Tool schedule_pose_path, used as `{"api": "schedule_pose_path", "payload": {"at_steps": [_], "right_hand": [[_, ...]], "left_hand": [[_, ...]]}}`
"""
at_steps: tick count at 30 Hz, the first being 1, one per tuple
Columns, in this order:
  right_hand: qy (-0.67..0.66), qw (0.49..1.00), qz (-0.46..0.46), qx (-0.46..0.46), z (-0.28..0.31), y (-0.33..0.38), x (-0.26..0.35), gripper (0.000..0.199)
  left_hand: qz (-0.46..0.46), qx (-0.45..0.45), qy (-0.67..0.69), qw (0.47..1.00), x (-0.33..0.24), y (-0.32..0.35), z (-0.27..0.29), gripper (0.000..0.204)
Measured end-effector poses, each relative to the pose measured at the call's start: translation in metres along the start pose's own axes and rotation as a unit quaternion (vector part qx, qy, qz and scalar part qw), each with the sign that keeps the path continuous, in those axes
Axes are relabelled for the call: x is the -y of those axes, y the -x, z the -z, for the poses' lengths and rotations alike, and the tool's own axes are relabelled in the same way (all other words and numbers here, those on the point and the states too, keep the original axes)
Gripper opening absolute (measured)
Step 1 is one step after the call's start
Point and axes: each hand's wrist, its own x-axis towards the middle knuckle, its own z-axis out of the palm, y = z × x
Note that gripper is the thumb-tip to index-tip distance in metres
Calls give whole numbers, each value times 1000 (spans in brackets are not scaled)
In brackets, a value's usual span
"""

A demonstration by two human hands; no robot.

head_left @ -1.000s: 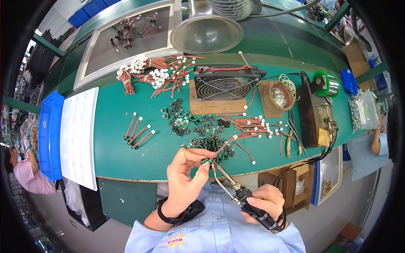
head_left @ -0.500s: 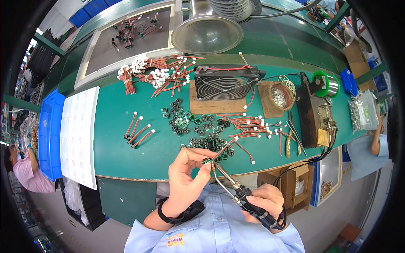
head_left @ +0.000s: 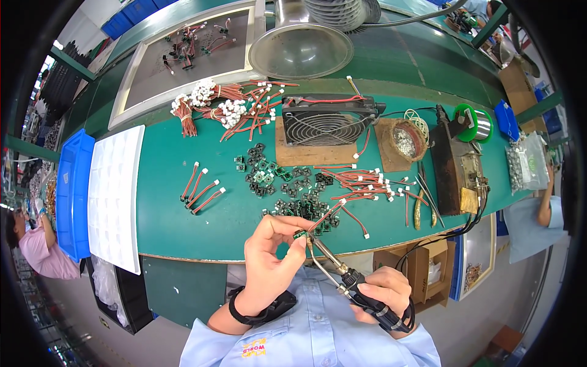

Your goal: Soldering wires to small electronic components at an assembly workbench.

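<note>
Between thumb and fingertips, my left hand (head_left: 272, 251) pinches a small green circuit board (head_left: 299, 233) at the table's front edge. A short red and black wire lead (head_left: 327, 218) with a white connector runs from the board up to the right. My right hand (head_left: 386, 292) grips the black handle of a soldering iron (head_left: 361, 290). The iron's metal tube and a thinner curved tube reach up to the board, and the tip appears to be at the wire end. Beyond my left hand lies a pile of small dark circuit boards (head_left: 302, 205).
Loose wire leads (head_left: 361, 182) lie right of the pile; three wired boards (head_left: 200, 191) lie left. A fan (head_left: 329, 121) stands behind. On the right are a solder pot (head_left: 405, 144), pliers (head_left: 419, 208), a soldering station (head_left: 455, 168) and a solder spool (head_left: 476, 123). White tray (head_left: 114, 196) sits left.
</note>
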Motion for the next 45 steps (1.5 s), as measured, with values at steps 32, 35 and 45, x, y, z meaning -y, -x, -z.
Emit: {"api": "schedule_pose_path", "payload": {"at_steps": [32,35,45], "right_hand": [[-13,1000,6,-23,2,2,0,46],[-4,996,-26,-90,6,9,-4,46],[151,929,-229,-246,6,-36,-74,41]], "left_hand": [[-63,-16,-109,992,2,0,5,15],[-47,-16,-63,997,-2,-3,5,15],[107,48,176,977,-18,1,9,13]]}}
